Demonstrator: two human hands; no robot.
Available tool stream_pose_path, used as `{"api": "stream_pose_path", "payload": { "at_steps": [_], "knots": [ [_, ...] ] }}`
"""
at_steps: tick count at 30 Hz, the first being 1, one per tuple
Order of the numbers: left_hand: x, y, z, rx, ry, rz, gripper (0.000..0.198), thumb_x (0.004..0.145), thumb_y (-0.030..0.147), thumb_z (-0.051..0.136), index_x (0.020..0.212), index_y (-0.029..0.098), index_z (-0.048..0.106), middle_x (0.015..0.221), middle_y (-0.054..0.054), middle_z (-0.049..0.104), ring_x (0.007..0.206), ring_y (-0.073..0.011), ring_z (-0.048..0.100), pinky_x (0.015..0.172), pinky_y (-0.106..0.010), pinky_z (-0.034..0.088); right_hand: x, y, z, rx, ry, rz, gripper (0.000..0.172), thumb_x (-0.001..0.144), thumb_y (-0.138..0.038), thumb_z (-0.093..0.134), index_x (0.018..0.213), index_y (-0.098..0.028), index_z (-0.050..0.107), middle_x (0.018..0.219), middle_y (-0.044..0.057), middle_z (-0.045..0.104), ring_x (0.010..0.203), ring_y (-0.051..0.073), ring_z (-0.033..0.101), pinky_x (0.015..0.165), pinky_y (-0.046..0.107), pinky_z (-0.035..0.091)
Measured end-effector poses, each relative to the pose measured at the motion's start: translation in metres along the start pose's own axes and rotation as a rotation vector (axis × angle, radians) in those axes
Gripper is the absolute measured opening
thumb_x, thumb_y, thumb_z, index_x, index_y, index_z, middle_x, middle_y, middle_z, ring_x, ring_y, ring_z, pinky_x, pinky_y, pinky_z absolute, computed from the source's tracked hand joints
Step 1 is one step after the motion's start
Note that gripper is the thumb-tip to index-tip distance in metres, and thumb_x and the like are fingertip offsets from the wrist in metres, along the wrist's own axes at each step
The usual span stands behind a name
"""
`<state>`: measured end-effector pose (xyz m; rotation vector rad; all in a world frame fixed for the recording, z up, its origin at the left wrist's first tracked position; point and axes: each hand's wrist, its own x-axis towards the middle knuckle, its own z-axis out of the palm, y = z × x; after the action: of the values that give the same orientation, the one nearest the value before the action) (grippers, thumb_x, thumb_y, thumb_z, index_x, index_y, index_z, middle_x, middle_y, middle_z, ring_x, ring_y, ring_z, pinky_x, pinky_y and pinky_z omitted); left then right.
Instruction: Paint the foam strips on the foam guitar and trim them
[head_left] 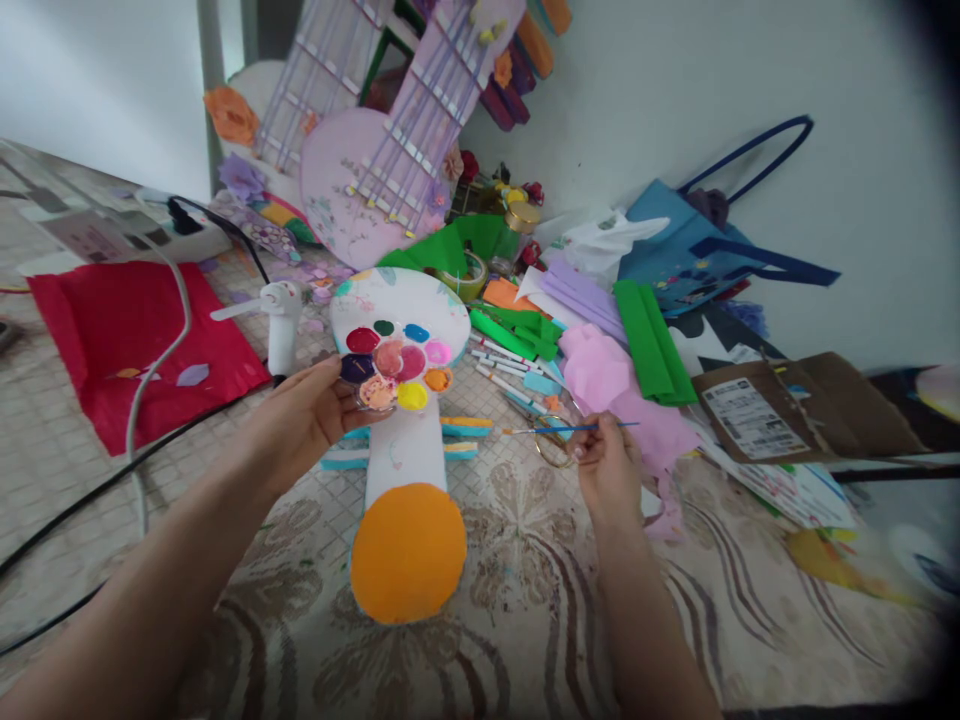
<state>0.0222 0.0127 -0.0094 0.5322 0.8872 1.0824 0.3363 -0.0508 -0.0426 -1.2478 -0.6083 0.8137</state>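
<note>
Lying nearest on the patterned cloth (pixel 525 585) is one white cutout (pixel 409 440), with one orange disc (pixel 409 553) at its near end; it points towards the person, probably so that both hands can reach it easily. Above its middle part, the left hand (pixel 311 410) has its fingers grasping the edge of one paint palette (pixel 396 379), seemingly level so that the paint does not run; I count ten patches of colour. The right hand (pixel 606 465) has its fingers pinching one thin blue brush (pixel 592 428) by the handle, which leaves the bristles free. Just beside is one golden loop (pixel 553 445), maybe a scissors handle, but the blur does not let me be sure. Farther, one white glue gun (pixel 283 335) stands upright. Behind are one lidded jar (pixel 512 242), one blue bag (pixel 667 245) and two stringed cutouts (pixel 439 110), propped perhaps to save space.
</note>
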Motion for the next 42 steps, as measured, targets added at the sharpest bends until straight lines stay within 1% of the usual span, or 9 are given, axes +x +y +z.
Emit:
{"api": "stream_pose_path", "payload": {
  "at_steps": [4, 8, 11, 15, 21, 25, 31, 34, 42],
  "knots": [
    [-0.001, 0.001, 0.001, -0.008, 0.003, 0.001, 0.030, 0.095, 0.018, 0.037, 0.091, 0.012, 0.067, 0.075, -0.008, 0.075, 0.069, -0.0184, 0.070, 0.067, -0.033, 0.060, 0.011, -0.011, -0.011, -0.009, 0.060, -0.071, 0.027, 0.071, -0.040, 0.071, 0.064, -0.018, 0.057, 0.049, -0.007, 0.052, 0.041, 0.006, 0.046, 0.039, 0.018, 0.034],
    [-0.001, 0.002, 0.002, 0.005, 0.008, -0.020, 0.029, 0.094, 0.024, 0.041, 0.086, 0.017, 0.068, 0.076, -0.007, 0.075, 0.069, -0.0195, 0.071, 0.066, -0.032, 0.060, 0.020, -0.028, -0.015, -0.081, 0.083, -0.205, 0.032, 0.075, -0.044, 0.065, 0.061, -0.017, 0.057, 0.049, -0.005, 0.051, 0.041, 0.007, 0.044, 0.039, 0.020, 0.033],
    [-0.001, 0.003, 0.002, 0.003, 0.024, -0.013, 0.033, 0.095, 0.022, 0.038, 0.086, 0.016, 0.069, 0.077, -0.007, 0.075, 0.069, -0.0193, 0.071, 0.067, -0.033, 0.060, 0.022, -0.043, -0.008, -0.115, 0.044, -0.263, 0.034, 0.078, -0.046, 0.063, 0.061, -0.017, 0.059, 0.051, -0.004, 0.053, 0.043, 0.008, 0.046, 0.040, 0.020, 0.033],
    [-0.001, 0.002, 0.002, -0.007, 0.032, -0.011, 0.035, 0.096, 0.015, 0.032, 0.090, 0.010, 0.066, 0.075, -0.010, 0.074, 0.068, -0.0196, 0.071, 0.064, -0.035, 0.061, 0.018, -0.053, 0.012, -0.071, -0.066, -0.306, 0.032, 0.079, -0.045, 0.064, 0.063, -0.017, 0.061, 0.057, -0.003, 0.056, 0.046, 0.008, 0.048, 0.042, 0.021, 0.034],
    [-0.007, -0.003, 0.009, -0.010, 0.025, -0.047, 0.030, 0.095, 0.012, 0.035, 0.082, 0.010, 0.063, 0.069, -0.009, 0.072, 0.064, -0.0175, 0.070, 0.065, -0.034, 0.062, -0.008, -0.039, 0.042, 0.035, -0.272, -0.187, 0.030, 0.082, -0.049, 0.061, 0.073, -0.021, 0.063, 0.057, -0.003, 0.058, 0.050, 0.010, 0.052, 0.050, 0.024, 0.041],
    [-0.011, -0.006, 0.013, 0.010, -0.033, -0.072, 0.028, 0.094, 0.012, 0.037, 0.084, 0.010, 0.063, 0.072, -0.010, 0.073, 0.064, -0.0185, 0.070, 0.063, -0.032, 0.061, -0.026, -0.030, 0.048, 0.024, -0.305, -0.175, 0.021, 0.083, -0.043, 0.062, 0.077, -0.023, 0.064, 0.062, -0.002, 0.060, 0.054, 0.011, 0.055, 0.052, 0.026, 0.043],
    [-0.009, -0.009, 0.012, -0.005, -0.024, -0.087, 0.024, 0.093, 0.014, 0.042, 0.084, 0.012, 0.063, 0.070, -0.009, 0.071, 0.064, -0.0197, 0.070, 0.061, -0.033, 0.061, -0.035, -0.024, 0.045, -0.107, -0.316, -0.307, 0.017, 0.087, -0.035, 0.057, 0.082, -0.023, 0.067, 0.071, 0.001, 0.064, 0.059, 0.013, 0.058, 0.058, 0.029, 0.045],
    [-0.009, -0.009, 0.011, 0.001, -0.030, -0.083, 0.025, 0.093, 0.015, 0.041, 0.081, 0.012, 0.064, 0.068, -0.008, 0.069, 0.063, -0.0193, 0.069, 0.061, -0.033, 0.060, -0.038, -0.021, 0.043, -0.206, -0.294, -0.364, 0.017, 0.086, -0.036, 0.058, 0.082, -0.022, 0.068, 0.077, 0.003, 0.066, 0.060, 0.014, 0.059, 0.061, 0.032, 0.047],
    [-0.008, -0.010, 0.009, -0.015, -0.043, -0.070, 0.025, 0.092, 0.015, 0.043, 0.082, 0.012, 0.065, 0.070, -0.008, 0.069, 0.061, -0.0184, 0.069, 0.060, -0.032, 0.061, -0.048, -0.023, 0.044, -0.328, -0.336, -0.543, 0.017, 0.088, -0.028, 0.053, 0.085, -0.026, 0.069, 0.074, 0.001, 0.064, 0.063, 0.016, 0.060, 0.072, 0.036, 0.048]
  ]
}}
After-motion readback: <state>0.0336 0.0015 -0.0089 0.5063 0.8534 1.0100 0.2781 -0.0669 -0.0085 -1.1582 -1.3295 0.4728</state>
